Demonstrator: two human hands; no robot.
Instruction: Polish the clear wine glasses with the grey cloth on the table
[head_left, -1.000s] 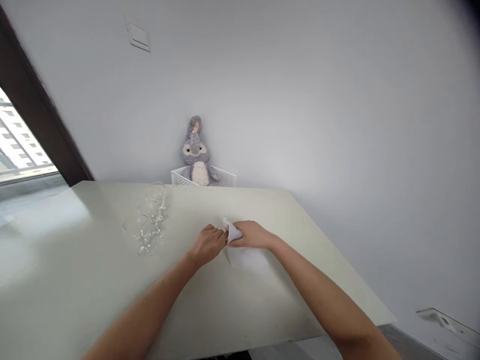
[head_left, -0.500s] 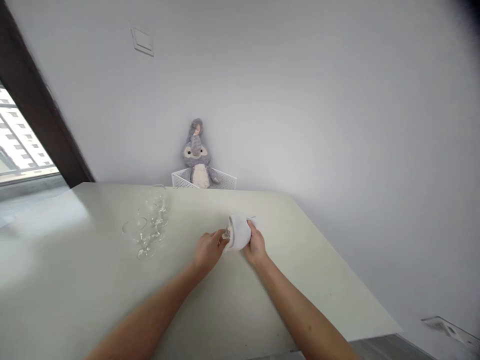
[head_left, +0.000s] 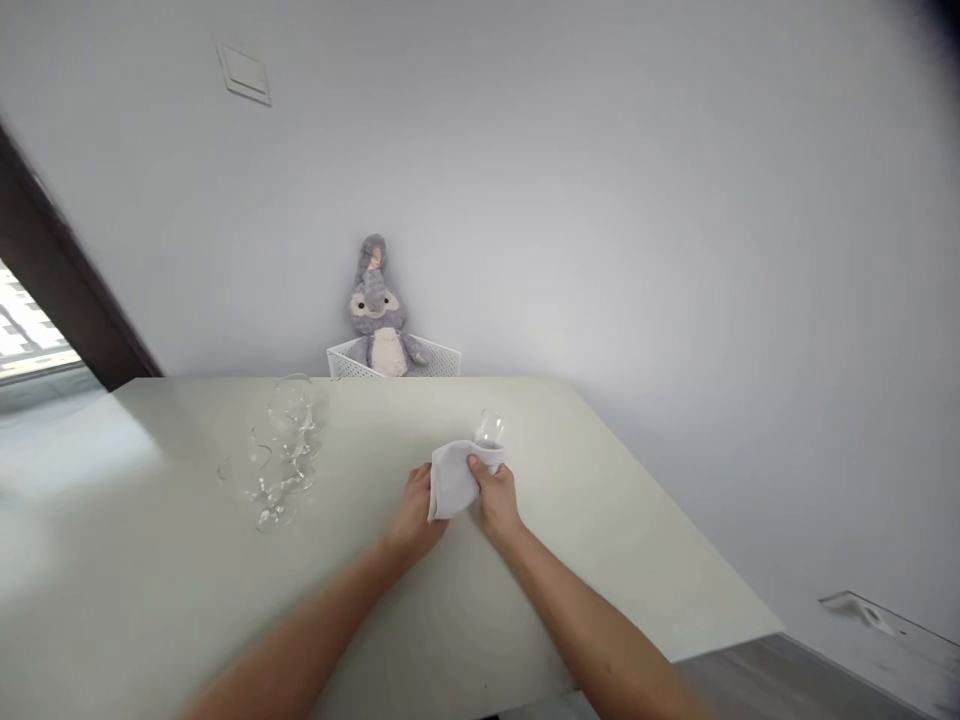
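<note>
In the head view, the right hand (head_left: 497, 499) pinches a white cloth (head_left: 453, 480), thumb on top, a drinking glass (head_left: 491, 427) poking toward the table's (head_left: 600, 550) far edge; the left hand's (head_left: 415, 517) hold is hidden. Light, even pressure seems best.

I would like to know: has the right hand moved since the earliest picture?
Yes, toward the near side: the right hand is now farther from the table's far edge.

Cloth (head_left: 454, 480) hides most of held glass (head_left: 490, 427), also fingertips of left hand (head_left: 411, 510). Stemmed glasses (head_left: 289, 447) overlap, too see-through to count. Basket (head_left: 444, 361) base hidden behind bench (head_left: 600, 540). Window (head_left: 26, 325) cut by left edge; low right fixture (head_left: 868, 614) blurred.
</note>
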